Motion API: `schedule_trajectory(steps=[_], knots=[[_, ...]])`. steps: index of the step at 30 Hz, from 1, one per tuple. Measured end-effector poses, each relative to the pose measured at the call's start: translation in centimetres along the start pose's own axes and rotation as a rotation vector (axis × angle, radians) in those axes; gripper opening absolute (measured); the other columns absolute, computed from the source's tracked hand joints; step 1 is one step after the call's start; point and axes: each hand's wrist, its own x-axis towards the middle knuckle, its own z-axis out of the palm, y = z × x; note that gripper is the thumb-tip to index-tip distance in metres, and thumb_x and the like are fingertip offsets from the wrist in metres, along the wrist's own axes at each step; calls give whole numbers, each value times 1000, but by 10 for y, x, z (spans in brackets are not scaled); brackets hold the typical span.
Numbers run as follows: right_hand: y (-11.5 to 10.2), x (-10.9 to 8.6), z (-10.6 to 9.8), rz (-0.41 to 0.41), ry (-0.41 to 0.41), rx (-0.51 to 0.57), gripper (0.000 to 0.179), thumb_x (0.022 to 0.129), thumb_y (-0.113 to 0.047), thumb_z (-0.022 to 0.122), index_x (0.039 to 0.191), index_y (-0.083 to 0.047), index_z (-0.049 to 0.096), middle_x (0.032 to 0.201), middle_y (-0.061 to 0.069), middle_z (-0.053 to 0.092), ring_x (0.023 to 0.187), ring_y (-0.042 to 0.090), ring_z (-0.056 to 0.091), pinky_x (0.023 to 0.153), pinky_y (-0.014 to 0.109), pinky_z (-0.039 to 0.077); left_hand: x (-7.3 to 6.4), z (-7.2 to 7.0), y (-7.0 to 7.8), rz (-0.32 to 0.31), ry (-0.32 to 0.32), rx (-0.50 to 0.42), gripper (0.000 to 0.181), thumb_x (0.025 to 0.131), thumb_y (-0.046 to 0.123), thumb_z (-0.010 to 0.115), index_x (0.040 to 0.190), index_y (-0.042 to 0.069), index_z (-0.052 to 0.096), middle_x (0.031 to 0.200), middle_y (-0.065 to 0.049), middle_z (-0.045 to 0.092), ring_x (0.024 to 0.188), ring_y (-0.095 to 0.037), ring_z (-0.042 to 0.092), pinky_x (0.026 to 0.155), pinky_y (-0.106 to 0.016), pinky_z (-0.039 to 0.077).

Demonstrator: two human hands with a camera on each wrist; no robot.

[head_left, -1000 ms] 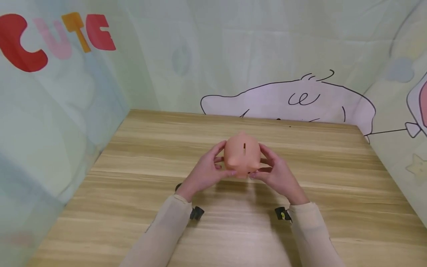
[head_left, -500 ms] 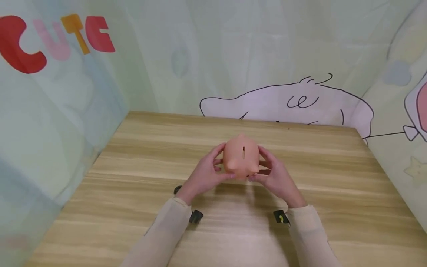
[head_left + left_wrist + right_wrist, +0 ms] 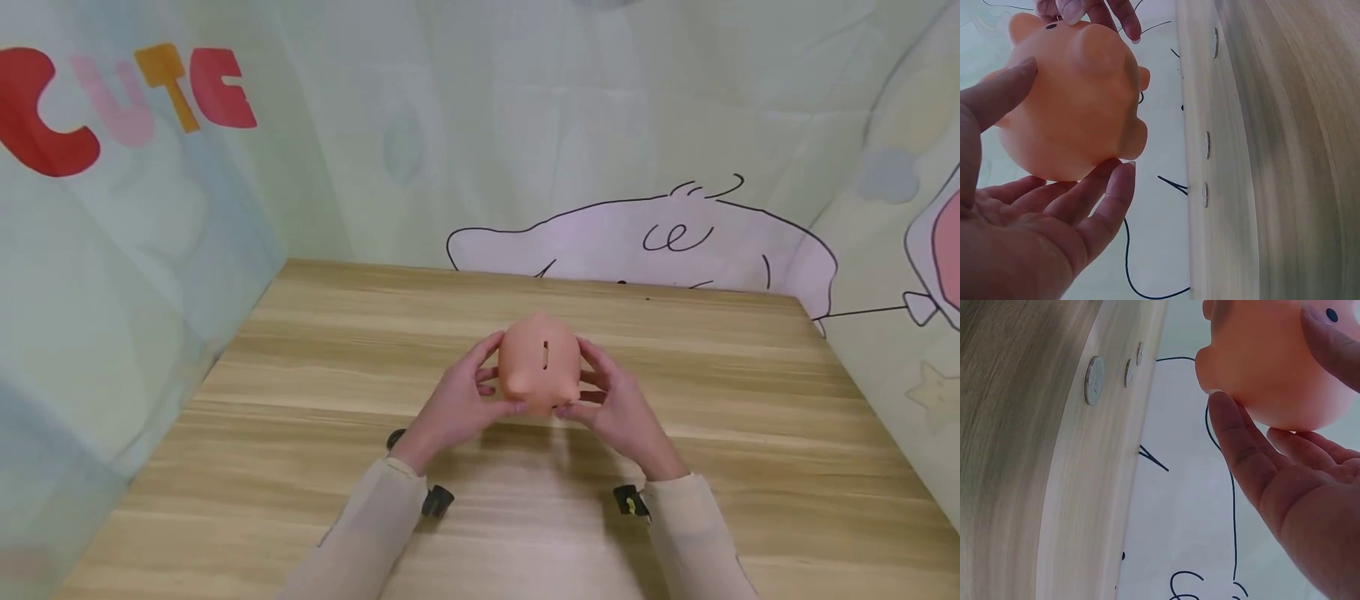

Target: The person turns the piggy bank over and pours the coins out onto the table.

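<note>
An orange-pink piggy bank (image 3: 536,387) with a coin slot on top is held between both hands, its snout toward me. On its left side, my left hand (image 3: 461,400) grips it with curled fingers and the thumb at the front. My right hand (image 3: 622,408) grips the other side in the same way. Both wrist views show the bank's feet raised off the table. Coins lie on the wood below: a silver coin (image 3: 1206,145) in the left wrist view and a larger-looking coin (image 3: 1094,380) in the right. The head view hides them behind the bank and hands.
The wood-grain table (image 3: 337,333) meets patterned fabric walls at the back and sides. On the back fabric is a drawn white dog (image 3: 600,242). Black wrist-camera mounts (image 3: 438,500) sit at both cuffs.
The head view has tilted up a little, so everything sits lower in it. Both hands keep their grip; the piggy bank has tipped slightly, and its slot shows longer.
</note>
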Motion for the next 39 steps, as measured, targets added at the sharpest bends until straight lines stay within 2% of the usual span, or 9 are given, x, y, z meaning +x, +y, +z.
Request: schedule_trajectory(steps=[5, 12, 19, 22, 26, 30, 33, 36, 39], knots=[[-1, 0, 1, -34, 26, -29, 94, 76, 5, 83, 154, -7, 32, 155, 14, 37, 123, 39, 55, 93, 46, 51, 0, 2, 0, 52, 17, -7, 95, 77, 10, 87, 154, 16, 33, 156, 1, 35, 126, -23, 54, 97, -38, 49], [-2, -2, 6, -234, 110, -72, 95, 75, 18, 77, 154, -7, 30, 156, 10, 35, 130, 36, 50, 94, 34, 50, 3, 9, -5, 187, 67, -40, 96, 77, -4, 82, 155, 16, 28, 159, -1, 30, 134, -24, 47, 100, -32, 45], [-2, -1, 8, -296, 139, -106, 95, 75, 19, 76, 154, -7, 30, 155, 10, 37, 130, 37, 50, 93, 36, 51, 2, 8, -3, 193, 84, -2, 98, 77, -6, 82, 155, 19, 27, 158, 2, 30, 133, -24, 47, 99, -31, 46], [-1, -1, 3, -229, 94, -87, 96, 76, 13, 79, 155, -9, 30, 155, 10, 37, 127, 37, 52, 91, 39, 53, 3, 5, -3, 166, 70, -8, 95, 77, 0, 84, 154, 20, 31, 156, 3, 35, 126, -24, 55, 95, -35, 51], [3, -3, -5, -71, 20, -21, 88, 80, 0, 82, 153, -10, 35, 150, 12, 44, 116, 34, 59, 88, 43, 54, 1, 2, -4, 72, 60, -26, 82, 79, 20, 86, 149, 22, 42, 146, 4, 47, 104, -21, 62, 83, -37, 55], [1, -3, -6, 66, -9, 40, 62, 91, -17, 74, 145, -3, 46, 124, 18, 61, 96, 31, 65, 75, 41, 58, -1, 0, -3, -6, 72, 0, 60, 88, 42, 75, 139, 18, 54, 119, 0, 60, 87, -21, 59, 72, -35, 54], [-2, -4, -2, 150, 12, 41, 43, 100, -32, 61, 124, 3, 61, 92, 16, 67, 76, 28, 66, 60, 37, 57, -2, -1, -1, -70, 65, 49, 51, 93, 54, 63, 119, 11, 64, 94, -4, 64, 77, -23, 60, 65, -34, 51], [-4, -5, 2, 222, 54, 5, 58, 102, -50, 48, 92, 4, 68, 67, 13, 65, 58, 26, 63, 50, 34, 54, -4, 0, 2, -162, 30, 94, 59, 94, 66, 50, 95, 9, 67, 76, -5, 64, 68, -25, 61, 62, -33, 48], [-4, -5, 6, 272, 83, -26, 72, 99, -62, 41, 72, 0, 64, 57, 12, 62, 48, 25, 60, 45, 34, 52, -4, 2, 3, -234, 9, 126, 68, 92, 74, 42, 83, 10, 65, 67, -6, 63, 61, -27, 61, 60, -33, 46]])
